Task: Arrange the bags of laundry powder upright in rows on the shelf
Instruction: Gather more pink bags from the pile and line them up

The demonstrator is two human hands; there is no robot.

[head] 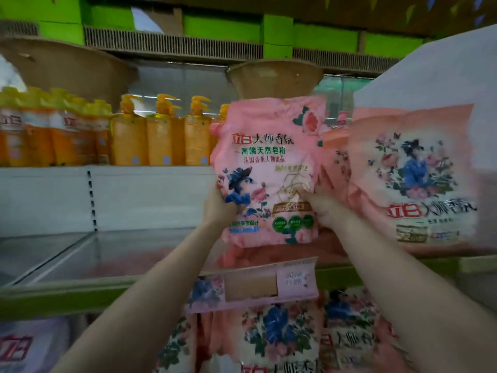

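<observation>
Centre frame — pink bag (265,170) upright above shelf (80,289), gripped by left hand (219,208) and right hand (324,211) — fingers clamped on lower edges.

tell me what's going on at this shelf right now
A person is stocking a shop shelf. Both hands hold one pink floral plastic bag of laundry powder upright: the left hand grips its lower left edge, the right hand its lower right side. The bag sits at the grey metal shelf, beside a larger pink floral bag on its right. Whether it rests on the shelf yet is unclear. Orange pump bottles line the shelf above, and more floral bags fill the shelf below.
</observation>
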